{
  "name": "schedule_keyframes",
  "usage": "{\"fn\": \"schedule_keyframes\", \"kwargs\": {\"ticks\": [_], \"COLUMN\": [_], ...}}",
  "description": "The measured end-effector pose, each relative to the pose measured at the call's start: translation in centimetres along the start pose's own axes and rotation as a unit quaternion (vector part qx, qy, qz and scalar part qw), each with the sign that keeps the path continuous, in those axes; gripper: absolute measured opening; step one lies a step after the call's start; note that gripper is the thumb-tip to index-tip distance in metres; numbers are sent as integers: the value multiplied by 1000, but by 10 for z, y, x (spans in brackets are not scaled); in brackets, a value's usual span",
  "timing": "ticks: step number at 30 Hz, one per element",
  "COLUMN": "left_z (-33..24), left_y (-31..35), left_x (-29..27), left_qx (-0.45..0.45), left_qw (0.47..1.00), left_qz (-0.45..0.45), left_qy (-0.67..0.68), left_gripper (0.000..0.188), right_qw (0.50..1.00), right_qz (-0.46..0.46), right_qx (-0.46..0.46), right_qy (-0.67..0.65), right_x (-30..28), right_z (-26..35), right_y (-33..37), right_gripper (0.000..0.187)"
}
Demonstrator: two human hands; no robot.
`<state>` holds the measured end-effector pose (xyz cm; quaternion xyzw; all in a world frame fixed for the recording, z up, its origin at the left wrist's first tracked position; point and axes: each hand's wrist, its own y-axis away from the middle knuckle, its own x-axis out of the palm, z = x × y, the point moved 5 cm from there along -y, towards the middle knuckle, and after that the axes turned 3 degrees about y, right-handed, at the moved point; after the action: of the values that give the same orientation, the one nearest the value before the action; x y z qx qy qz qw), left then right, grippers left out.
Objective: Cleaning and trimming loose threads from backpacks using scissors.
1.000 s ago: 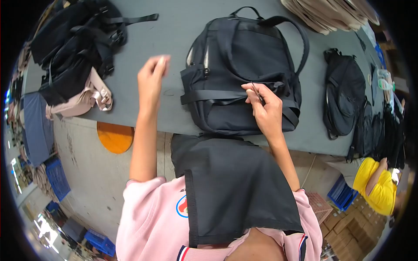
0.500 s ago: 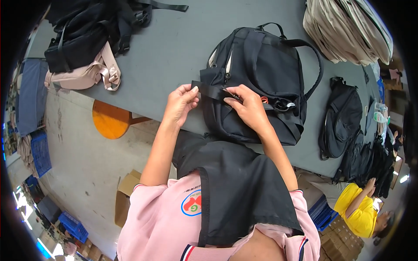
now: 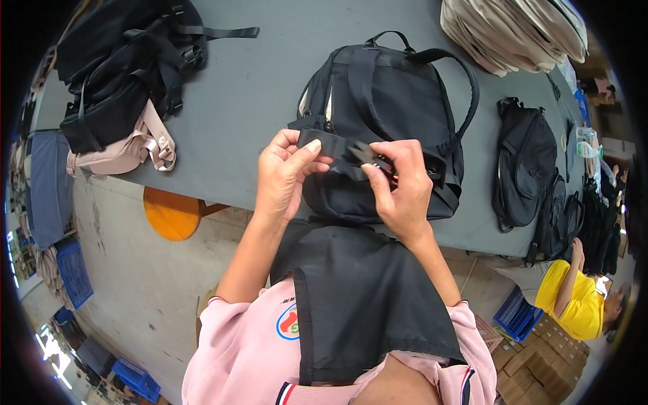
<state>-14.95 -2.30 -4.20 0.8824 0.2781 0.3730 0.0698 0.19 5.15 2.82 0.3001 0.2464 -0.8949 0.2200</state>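
A black backpack (image 3: 412, 88) lies on the grey table in front of me, its shoulder straps uppermost. Just over its lower left side, a flat black webbing strap (image 3: 325, 144) stretches between my hands. My left hand (image 3: 285, 170) pinches the strap's left end between thumb and fingers. At the other end, my right hand (image 3: 407, 187) is closed around a small dark pronged piece (image 3: 360, 154) that looks like a buckle; the fingers partly cover it. Part of the backpack's zipped side pocket is hidden behind my hands.
Black and pink bags (image 3: 128, 88) are piled at the table's far left. Beige bags (image 3: 516, 30) are stacked at the far right, and another black backpack (image 3: 523, 165) lies on the right. An orange stool (image 3: 172, 214) stands by the table edge. A person in yellow (image 3: 570, 297) is at the right.
My right hand has turned, bringing the dark pronged piece into view at the strap's end. The left hand still pinches the strap. The whole view has shifted slightly.
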Motion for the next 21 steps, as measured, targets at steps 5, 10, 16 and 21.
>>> {"fn": "schedule_keyframes", "kwargs": {"ticks": [5, 10, 16, 21], "left_z": [-9, -9, -5, -2], "left_y": [8, 10, 6, 4], "left_x": [27, 26, 27, 26], "left_qx": [26, 37, 11, -5], "left_qw": [999, 995, 997, 997], "left_qz": [11, 20, 25, 25], "left_qy": [-39, -92, -79, -77], "left_gripper": [29, 34, 32, 32], "right_qw": [985, 983, 994, 994], "right_qz": [-58, -51, -55, -64], "right_qx": [-121, -122, -68, -50], "right_qy": [106, 131, 66, 73], "right_x": [-1, -1, -6, -6], "right_z": [6, 4, 2, -3], "right_y": [0, 4, 6, 7], "right_gripper": [26, 23, 22, 20]}}
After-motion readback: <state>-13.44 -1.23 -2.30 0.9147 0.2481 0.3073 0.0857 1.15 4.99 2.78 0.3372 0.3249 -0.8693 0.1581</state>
